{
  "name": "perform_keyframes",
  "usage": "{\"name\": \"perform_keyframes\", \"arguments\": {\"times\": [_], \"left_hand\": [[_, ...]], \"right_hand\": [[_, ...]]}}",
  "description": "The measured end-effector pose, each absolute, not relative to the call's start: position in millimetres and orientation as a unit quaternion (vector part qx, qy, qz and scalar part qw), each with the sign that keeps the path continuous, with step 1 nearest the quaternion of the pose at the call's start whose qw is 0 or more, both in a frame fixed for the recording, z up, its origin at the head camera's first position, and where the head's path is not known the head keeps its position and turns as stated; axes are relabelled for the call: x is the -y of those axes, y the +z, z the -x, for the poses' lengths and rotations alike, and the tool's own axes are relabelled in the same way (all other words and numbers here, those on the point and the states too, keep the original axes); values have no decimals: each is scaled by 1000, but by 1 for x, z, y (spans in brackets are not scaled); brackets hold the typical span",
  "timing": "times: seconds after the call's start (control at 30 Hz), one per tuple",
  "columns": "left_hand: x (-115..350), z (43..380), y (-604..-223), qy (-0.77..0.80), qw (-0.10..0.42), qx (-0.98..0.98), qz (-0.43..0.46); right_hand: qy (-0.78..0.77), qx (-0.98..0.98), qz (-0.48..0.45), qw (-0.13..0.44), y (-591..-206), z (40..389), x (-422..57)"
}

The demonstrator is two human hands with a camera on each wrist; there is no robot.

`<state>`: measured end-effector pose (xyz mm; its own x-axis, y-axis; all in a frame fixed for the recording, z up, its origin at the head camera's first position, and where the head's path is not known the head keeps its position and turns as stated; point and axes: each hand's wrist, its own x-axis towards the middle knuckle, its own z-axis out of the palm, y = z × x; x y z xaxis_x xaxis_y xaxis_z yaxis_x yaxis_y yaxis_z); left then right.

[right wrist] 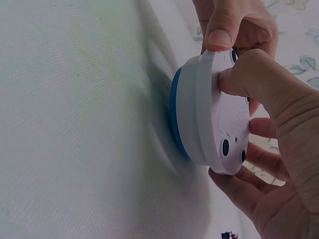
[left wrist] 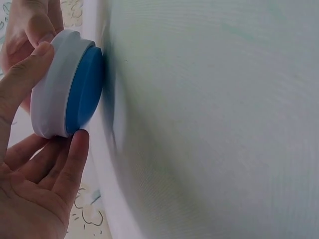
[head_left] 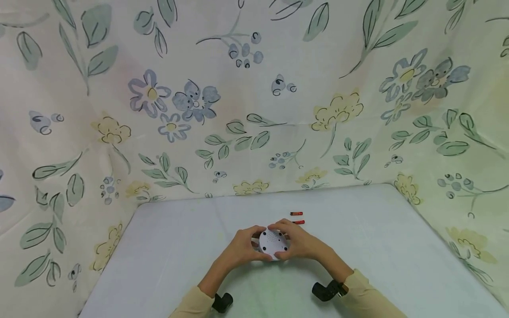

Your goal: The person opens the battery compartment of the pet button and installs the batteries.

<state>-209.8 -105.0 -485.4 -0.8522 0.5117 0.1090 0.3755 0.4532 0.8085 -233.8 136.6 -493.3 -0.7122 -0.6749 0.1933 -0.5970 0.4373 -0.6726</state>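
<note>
A round white buzzer [head_left: 273, 244] with a blue domed button [left wrist: 87, 92] is turned upside down, its button facing the table. Its underside [right wrist: 232, 112] shows dark round feet, small speaker holes and the outline of a cover. My left hand [head_left: 243, 248] grips the left rim, thumb on the near edge and fingers at the far side. From the right, my right hand [head_left: 301, 241] holds it too; in the right wrist view the thumb lies on the underside and fingers curl round the rim. The button's contact with the table is hard to tell.
Just beyond my right hand, two small red batteries, a far one [head_left: 296, 213] and a nearer one [head_left: 299, 222], lie on the white-covered table [head_left: 179, 247]. Floral cloth [head_left: 254, 132] hangs behind and at both sides. Dark wrist cameras sit on both forearms.
</note>
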Motion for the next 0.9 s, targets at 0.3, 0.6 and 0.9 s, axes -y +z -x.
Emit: {"name": "perform_keyframes", "arguments": {"times": [0.3, 0.6, 0.9], "left_hand": [[103, 214, -482, 445, 88, -850, -268], [104, 218, -475, 407, 84, -866, -280], [102, 221, -476, 392, 93, -866, -296]], "right_hand": [[-361, -844, 396, 24, -496, 235, -135], [-351, -850, 391, 44, -489, 232, -132], [-350, -852, 388, 45, -493, 230, -135]]}}
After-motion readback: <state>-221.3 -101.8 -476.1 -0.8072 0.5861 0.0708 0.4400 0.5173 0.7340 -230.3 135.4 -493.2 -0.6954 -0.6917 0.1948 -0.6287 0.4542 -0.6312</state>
